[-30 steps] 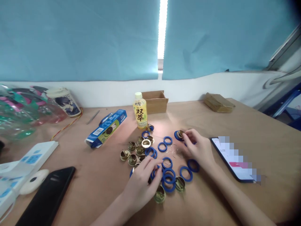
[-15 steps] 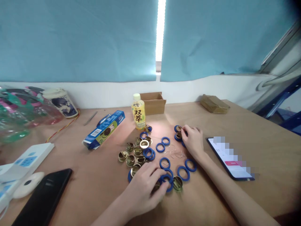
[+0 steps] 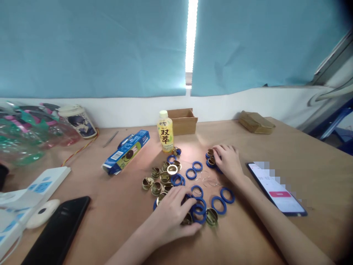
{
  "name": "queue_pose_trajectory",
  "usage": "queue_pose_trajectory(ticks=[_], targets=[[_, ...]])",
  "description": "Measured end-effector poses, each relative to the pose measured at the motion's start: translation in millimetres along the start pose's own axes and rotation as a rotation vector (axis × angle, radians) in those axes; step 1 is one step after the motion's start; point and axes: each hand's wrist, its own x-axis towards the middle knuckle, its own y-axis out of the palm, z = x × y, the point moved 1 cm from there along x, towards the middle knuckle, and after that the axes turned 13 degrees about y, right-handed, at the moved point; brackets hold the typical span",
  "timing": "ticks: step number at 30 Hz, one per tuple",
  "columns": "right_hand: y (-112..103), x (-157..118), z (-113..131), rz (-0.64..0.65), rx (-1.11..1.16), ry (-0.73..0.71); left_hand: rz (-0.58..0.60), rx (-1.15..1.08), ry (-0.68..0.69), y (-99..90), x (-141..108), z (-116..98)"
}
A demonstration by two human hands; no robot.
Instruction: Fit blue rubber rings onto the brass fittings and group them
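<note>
My left hand is low over the near side of the pile. Its fingers are bent and its thumb is spread from them, around a brass-coloured round cap and beside overlapping blue rings. Further back, my right hand rests on the table with its fingertips at a brass cap sitting in a blue ring. Another brass cap in a blue ring lies just below the thumb. Part of a further blue ring is hidden under this palm. Several thin wire rings lie between the hands.
More brass caps lie left of centre. Behind them stand a yellow drink bottle and an open cardboard box. A blue carton lies left. One phone is at right, a black phone at left.
My left thumb has spread away from the fingers, baring the brass cap between them. My right fingers have shifted slightly on the far cap, which shows more clearly. The view has turned a little left.
</note>
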Motion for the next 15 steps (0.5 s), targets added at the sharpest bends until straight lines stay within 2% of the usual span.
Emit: queue_pose_trajectory(ticks=[4,10,13,15], targets=[[-2.6,-16.9,24.3,0.064,0.118,-0.141,-0.027,0.045,-0.034,-5.8,0.0,2.4],[2.3,-46.1,59.1,0.355,0.311,-0.493,-0.153,0.102,-0.236,-23.8,-3.2,18.9],[2.1,-50.8,63.8,0.405,0.335,-0.562,-0.176,0.195,-0.344,-30.1,-6.2,36.6],[2.9,-51.8,63.6,0.406,0.336,-0.578,-0.142,0.272,-0.382,-30.0,-9.4,47.2]])
